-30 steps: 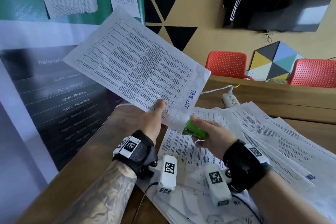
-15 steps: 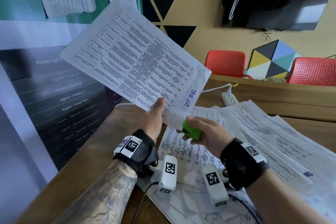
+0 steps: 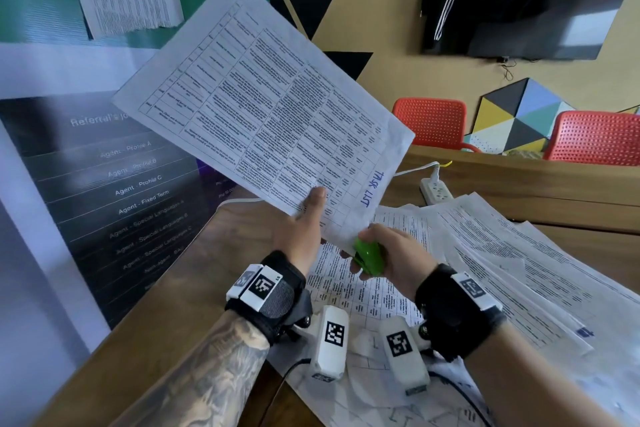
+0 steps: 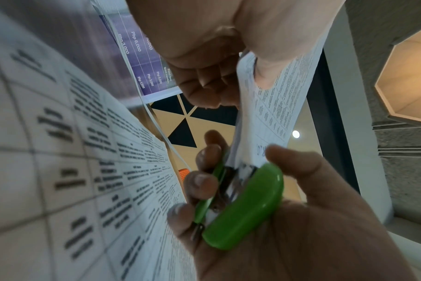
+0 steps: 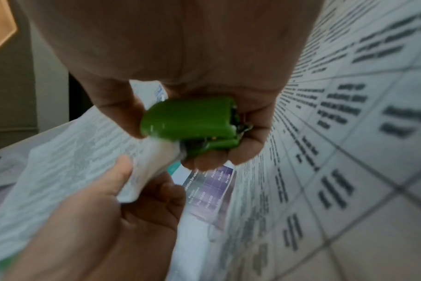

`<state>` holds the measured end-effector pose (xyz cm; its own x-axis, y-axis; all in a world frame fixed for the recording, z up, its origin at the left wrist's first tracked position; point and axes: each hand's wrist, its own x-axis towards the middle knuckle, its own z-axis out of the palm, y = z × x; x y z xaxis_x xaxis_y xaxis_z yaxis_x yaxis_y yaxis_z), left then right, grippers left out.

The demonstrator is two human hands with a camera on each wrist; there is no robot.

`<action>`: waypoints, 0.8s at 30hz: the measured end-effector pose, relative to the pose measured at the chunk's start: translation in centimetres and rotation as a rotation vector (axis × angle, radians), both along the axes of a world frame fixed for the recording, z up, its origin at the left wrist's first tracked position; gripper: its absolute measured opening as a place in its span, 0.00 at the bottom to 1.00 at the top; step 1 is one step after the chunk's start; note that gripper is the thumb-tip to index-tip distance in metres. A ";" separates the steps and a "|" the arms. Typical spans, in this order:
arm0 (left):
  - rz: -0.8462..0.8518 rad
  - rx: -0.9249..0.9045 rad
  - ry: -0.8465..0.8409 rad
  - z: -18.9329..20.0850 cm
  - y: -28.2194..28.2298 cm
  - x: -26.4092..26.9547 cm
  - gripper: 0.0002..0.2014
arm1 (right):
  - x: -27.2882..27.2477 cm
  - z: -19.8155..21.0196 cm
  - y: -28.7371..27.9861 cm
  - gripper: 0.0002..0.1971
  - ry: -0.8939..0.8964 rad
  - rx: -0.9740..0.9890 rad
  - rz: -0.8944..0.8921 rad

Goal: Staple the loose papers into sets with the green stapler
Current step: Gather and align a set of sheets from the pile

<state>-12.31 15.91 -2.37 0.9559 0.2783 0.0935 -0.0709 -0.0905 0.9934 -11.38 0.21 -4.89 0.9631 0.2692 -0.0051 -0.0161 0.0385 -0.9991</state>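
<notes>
My left hand (image 3: 308,218) holds a set of printed papers (image 3: 263,107) up off the table, thumb on top near its lower edge. A handwritten "TASK LIST" marks that sheet's near margin. My right hand (image 3: 377,236) grips the small green stapler (image 3: 369,255) at the set's lowest corner. In the left wrist view the paper corner (image 4: 243,167) sits between the jaws of the stapler (image 4: 248,207). The right wrist view shows the stapler (image 5: 187,121) in my curled fingers, with the left hand (image 5: 96,209) below it pinching the set (image 5: 72,148).
Several loose printed sheets (image 3: 519,253) lie spread over the wooden table (image 3: 207,288) under and right of my hands. A white power strip (image 3: 436,191) lies at the back. A standing banner (image 3: 104,184) borders the left side; red chairs (image 3: 433,121) stand behind.
The stapler has turned slightly in my right hand while staying at the set's lower corner. The raised set has barely shifted.
</notes>
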 end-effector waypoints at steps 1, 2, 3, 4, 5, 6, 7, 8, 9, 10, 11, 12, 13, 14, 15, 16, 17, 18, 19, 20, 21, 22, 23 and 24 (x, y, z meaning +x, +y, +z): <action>-0.015 -0.014 -0.012 0.0 -0.2 -0.1 0.29 | 0.1 0.2 0.3 0.24 -0.012 -0.032 -0.029; -0.032 -0.028 -0.022 -0.1 -0.2 -0.2 0.29 | 0.0 0.4 0.5 0.26 -0.038 -0.093 -0.062; -0.049 -0.043 -0.029 -0.1 -0.4 -0.3 0.30 | 0.0 0.7 0.8 0.29 -0.075 -0.156 -0.093; -0.067 -0.056 -0.025 -0.1 -0.5 -0.6 0.31 | 0.0 1.0 1.0 0.34 -0.108 -0.200 -0.122; -0.082 -0.071 -0.011 0.0 -0.7 -0.8 0.33 | 0.0 1.3 1.2 0.38 -0.128 -0.219 -0.148; -0.098 -0.085 -0.005 0.0 -0.8 -0.9 0.34 | -0.2 1.6 1.4 0.41 -0.138 -0.234 -0.170; -0.114 -0.093 -0.014 0.1 -1.0 -1.0 0.35 | -0.1 1.7 1.5 0.44 -0.139 -0.255 -0.189; -0.127 -0.088 -0.029 0.2 -1.1 -1.2 0.35 | -0.2 1.9 1.5 0.45 -0.132 -0.273 -0.204; -0.132 -0.078 -0.040 0.3 -1.3 -1.3 0.34 | 0.0 1.8 1.4 0.47 -0.121 -0.286 -0.215; -0.128 -0.066 -0.045 0.3 -1.3 -1.4 0.32 | 0.0 1.7 1.4 0.49 -0.110 -0.282 -0.224; -0.113 -0.054 -0.053 0.4 -1.4 -1.4 0.30 | 0.4 1.3 1.4 0.52 -0.101 -0.266 -0.233; -0.101 -0.039 -0.060 0.4 -1.3 -1.5 0.29 | 0.5 1.0 1.3 0.55 -0.089 -0.246 -0.252; -0.089 -0.034 -0.065 0.5 -1.4 -1.7 0.29 | 0.5 0.9 1.3 0.58 -0.074 -0.234 -0.280; -0.078 -0.040 -0.064 0.5 -1.3 -1.6 0.29 | 0.6 0.6 1.3 0.59 -0.061 -0.210 -0.301; -0.068 -0.053 -0.071 0.4 -1.3 -1.5 0.30 | 0.7 0.4 1.4 0.58 -0.062 -0.176 -0.310; -0.060 -0.067 -0.077 0.3 -1.2 -1.4 0.30 | 0.6 0.3 1.5 0.55 -0.073 -0.136 -0.310; -0.052 -0.079 -0.087 0.3 -1.2 -1.3 0.29 | 0.5 0.3 1.6 0.54 -0.077 -0.118 -0.318; -0.052 -0.080 -0.094 0.2 -1.2 -1.3 0.29 | 0.5 0.2 1.7 0.53 -0.075 -0.116 -0.335; -0.053 -0.078 -0.101 0.2 -1.3 -1.2 0.28 | 0.4 0.2 1.8 0.53 -0.070 -0.122 -0.351; -0.055 -0.075 -0.106 0.1 -1.3 -1.1 0.27 | 0.4 0.2 1.8 0.53 -0.072 -0.121 -0.357; -0.059 -0.075 -0.113 0.1 -1.3 -1.1 0.26 | 0.7 0.0 1.9 0.54 -0.069 -0.122 -0.357; -0.066 -0.082 -0.116 0.2 -1.3 -1.1 0.25 | 0.5 0.1 1.9 0.54 -0.071 -0.123 -0.358; -0.080 -0.096 -0.118 0.2 -1.4 -1.2 0.25 | 0.4 0.2 2.0 0.56 -0.065 -0.129 -0.359; -0.096 -0.096 -0.117 0.1 -1.3 -1.1 0.26 | 0.5 0.2 2.0 0.58 -0.062 -0.121 -0.356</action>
<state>-13.39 14.57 -2.29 0.9626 0.1995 0.1835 -0.1907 0.0172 0.9815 -10.91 2.16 -4.64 0.9957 -0.0812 0.0450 0.0379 -0.0873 -0.9955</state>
